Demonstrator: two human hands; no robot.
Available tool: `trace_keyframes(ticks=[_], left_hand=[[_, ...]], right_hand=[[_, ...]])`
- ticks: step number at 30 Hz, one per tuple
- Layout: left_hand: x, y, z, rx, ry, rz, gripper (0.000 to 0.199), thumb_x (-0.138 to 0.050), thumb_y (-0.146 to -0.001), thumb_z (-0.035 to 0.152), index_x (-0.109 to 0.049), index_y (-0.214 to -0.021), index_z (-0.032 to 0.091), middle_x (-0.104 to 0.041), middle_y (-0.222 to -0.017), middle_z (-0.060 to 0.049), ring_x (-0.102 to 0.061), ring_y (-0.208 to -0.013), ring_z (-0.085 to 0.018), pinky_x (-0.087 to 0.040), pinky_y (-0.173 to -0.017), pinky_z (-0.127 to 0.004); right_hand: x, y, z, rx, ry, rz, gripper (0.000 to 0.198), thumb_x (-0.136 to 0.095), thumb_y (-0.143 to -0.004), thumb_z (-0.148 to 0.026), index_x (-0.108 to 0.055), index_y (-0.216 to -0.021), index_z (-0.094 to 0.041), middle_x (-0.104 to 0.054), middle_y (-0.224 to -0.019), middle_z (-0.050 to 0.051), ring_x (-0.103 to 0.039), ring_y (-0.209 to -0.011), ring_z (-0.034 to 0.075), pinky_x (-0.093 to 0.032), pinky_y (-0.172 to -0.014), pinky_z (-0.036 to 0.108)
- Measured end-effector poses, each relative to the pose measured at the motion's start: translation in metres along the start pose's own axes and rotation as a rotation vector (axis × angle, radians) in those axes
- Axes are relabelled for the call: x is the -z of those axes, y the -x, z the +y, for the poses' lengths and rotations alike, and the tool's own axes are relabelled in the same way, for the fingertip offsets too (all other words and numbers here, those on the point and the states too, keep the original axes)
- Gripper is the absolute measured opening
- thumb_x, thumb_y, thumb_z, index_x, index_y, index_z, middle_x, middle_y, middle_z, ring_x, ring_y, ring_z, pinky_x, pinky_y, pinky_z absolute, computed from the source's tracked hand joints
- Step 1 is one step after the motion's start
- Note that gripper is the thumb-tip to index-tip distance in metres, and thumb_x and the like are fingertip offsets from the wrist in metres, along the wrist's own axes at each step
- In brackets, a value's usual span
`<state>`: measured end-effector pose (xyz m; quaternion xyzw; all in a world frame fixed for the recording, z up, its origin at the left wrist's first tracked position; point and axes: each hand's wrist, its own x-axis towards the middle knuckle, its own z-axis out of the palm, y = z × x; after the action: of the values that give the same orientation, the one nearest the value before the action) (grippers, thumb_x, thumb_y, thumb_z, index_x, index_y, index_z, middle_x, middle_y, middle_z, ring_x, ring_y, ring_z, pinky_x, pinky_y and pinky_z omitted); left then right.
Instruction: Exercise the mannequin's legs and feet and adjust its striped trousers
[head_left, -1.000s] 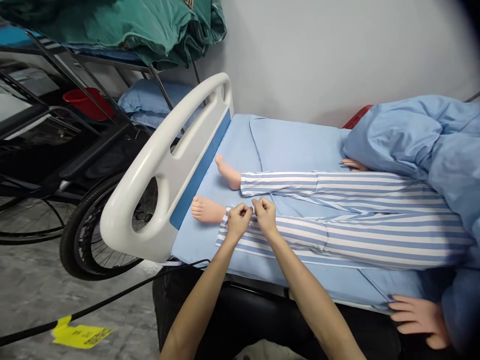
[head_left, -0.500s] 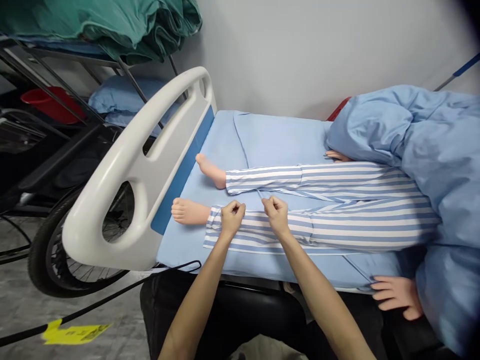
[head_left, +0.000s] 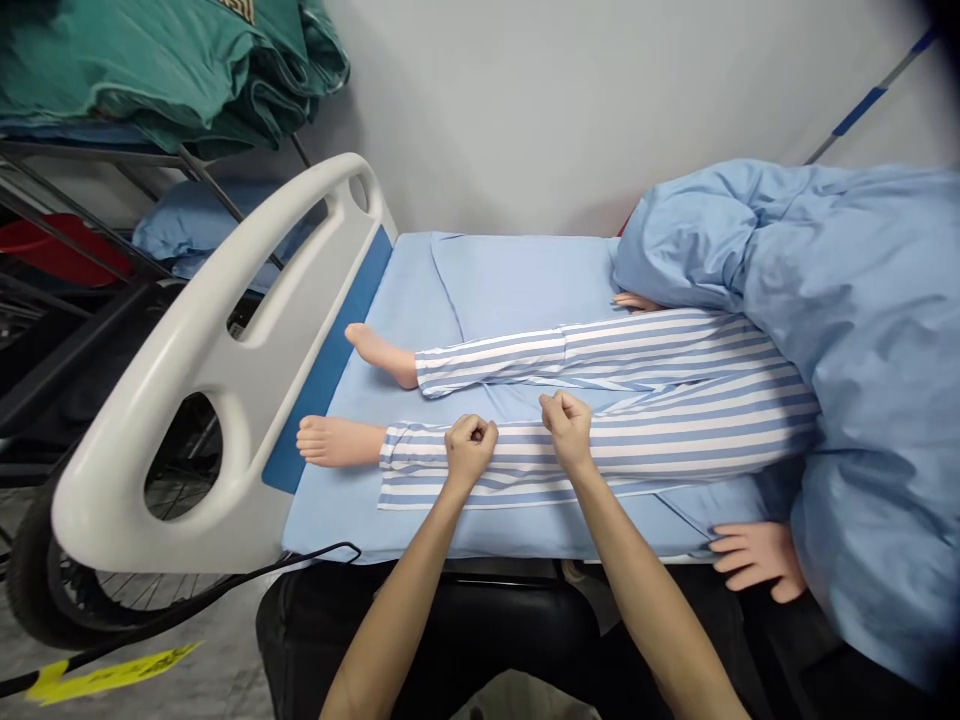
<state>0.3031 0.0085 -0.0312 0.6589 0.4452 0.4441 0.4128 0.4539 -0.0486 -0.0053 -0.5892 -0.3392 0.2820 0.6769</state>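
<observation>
Two fists, side by side with a gap between: left hand (head_left: 471, 447) toward the ankle, right hand (head_left: 567, 428) toward the knee, both over the near leg of the striped trousers (head_left: 660, 432). Fingers curled in, no object seen in either; whether they pinch or touch the cloth, cannot tell. Trousers stretched lengthwise on the light-blue sheet (head_left: 517, 270), manikin foot (head_left: 343, 441) bare beyond the cuff (head_left: 397, 450), toes toward the footboard (head_left: 281, 330). Looks like work along the lower leg, my judgement; best done with fists level, wrists straight, even effort from both. Spare cloth lies loose on the near side; avoid dragging it.
</observation>
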Motion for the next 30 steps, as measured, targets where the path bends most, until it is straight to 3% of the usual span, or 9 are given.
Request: trace_keyframes(ticks=[3, 6, 11, 14, 17, 20, 25, 27, 30], left_hand=[[0.001, 0.002, -0.001, 0.016, 0.001, -0.004, 0.034, -0.060, -0.074, 0.032, -0.040, -0.049, 0.020, -0.039, -0.047, 0.004, -0.037, -0.050, -0.009, -0.032, -0.054, -0.025], [-0.006, 0.002, 0.017, 0.023, 0.049, -0.041, 0.033, -0.058, -0.077, 0.033, -0.042, -0.051, 0.020, -0.043, -0.048, 0.004, -0.040, -0.050, -0.010, -0.034, -0.056, -0.025], [-0.055, 0.012, 0.045, -0.019, 0.121, -0.243, 0.032, -0.058, -0.077, 0.034, -0.046, -0.051, 0.019, -0.048, -0.048, 0.003, -0.043, -0.051, -0.010, -0.037, -0.058, -0.025], [-0.075, 0.018, 0.043, -0.023, 0.068, -0.329, 0.030, -0.061, -0.073, 0.031, -0.047, -0.048, 0.019, -0.047, -0.046, 0.003, -0.040, -0.048, -0.009, -0.034, -0.055, -0.025], [-0.079, 0.019, 0.044, -0.010, 0.056, -0.328, 0.030, -0.061, -0.073, 0.030, -0.047, -0.049, 0.019, -0.047, -0.047, 0.003, -0.041, -0.048, -0.009, -0.034, -0.055, -0.025], [-0.088, 0.016, 0.058, -0.009, 0.127, -0.317, 0.031, -0.059, -0.076, 0.030, -0.046, -0.051, 0.019, -0.049, -0.048, 0.003, -0.043, -0.050, -0.009, -0.036, -0.056, -0.025], [-0.144, 0.018, 0.075, 0.031, 0.232, -0.417, 0.030, -0.059, -0.077, 0.030, -0.046, -0.052, 0.019, -0.049, -0.049, 0.003, -0.043, -0.051, -0.009, -0.037, -0.057, -0.025], [-0.163, 0.022, 0.072, 0.054, 0.183, -0.460, 0.028, -0.060, -0.075, 0.027, -0.045, -0.052, 0.019, -0.044, -0.048, 0.005, -0.040, -0.050, -0.009, -0.034, -0.056, -0.025], [-0.175, 0.024, 0.066, 0.084, 0.167, -0.515, 0.027, -0.060, -0.075, 0.026, -0.045, -0.053, 0.019, -0.043, -0.049, 0.005, -0.038, -0.051, -0.009, -0.033, -0.056, -0.025]], right_hand=[[0.023, 0.000, 0.006, 0.001, 0.075, 0.037, 0.051, -0.064, -0.080, -0.047, -0.029, -0.054, -0.021, -0.028, -0.051, -0.006, -0.026, -0.051, 0.009, -0.025, -0.052, 0.026], [0.031, 0.001, 0.019, -0.013, 0.116, 0.052, 0.051, -0.064, -0.079, -0.047, -0.028, -0.054, -0.021, -0.026, -0.051, -0.006, -0.026, -0.052, 0.009, -0.025, -0.052, 0.026], [0.046, -0.002, 0.010, -0.001, 0.042, 0.082, 0.049, -0.063, -0.081, -0.046, -0.029, -0.055, -0.022, -0.028, -0.051, -0.006, -0.027, -0.051, 0.009, -0.026, -0.052, 0.027], [0.080, -0.006, 0.000, 0.059, 0.120, 0.097, 0.050, -0.064, -0.082, -0.046, -0.031, -0.055, -0.021, -0.029, -0.052, -0.005, -0.027, -0.052, 0.009, -0.027, -0.053, 0.027], [0.116, -0.009, 0.001, 0.087, 0.202, 0.137, 0.052, -0.065, -0.081, -0.048, -0.031, -0.054, -0.021, -0.029, -0.052, -0.005, -0.028, -0.052, 0.009, -0.026, -0.053, 0.027], [0.132, -0.009, 0.009, 0.085, 0.190, 0.127, 0.053, -0.066, -0.081, -0.049, -0.031, -0.053, -0.021, -0.029, -0.052, -0.005, -0.028, -0.052, 0.009, -0.026, -0.053, 0.027], [0.145, -0.017, -0.004, 0.092, 0.139, 0.089, 0.052, -0.065, -0.082, -0.048, -0.032, -0.053, -0.021, -0.032, -0.050, -0.005, -0.029, -0.050, 0.008, -0.026, -0.052, 0.026], [0.167, -0.027, -0.016, 0.145, 0.165, 0.114, 0.052, -0.066, -0.082, -0.048, -0.034, -0.052, -0.020, -0.035, -0.049, -0.005, -0.030, -0.050, 0.008, -0.027, -0.052, 0.026], [0.212, -0.043, -0.023, 0.205, 0.221, 0.260, 0.052, -0.067, -0.080, -0.048, -0.033, -0.052, -0.021, -0.034, -0.048, -0.005, -0.031, -0.048, 0.008, -0.028, -0.051, 0.025]])
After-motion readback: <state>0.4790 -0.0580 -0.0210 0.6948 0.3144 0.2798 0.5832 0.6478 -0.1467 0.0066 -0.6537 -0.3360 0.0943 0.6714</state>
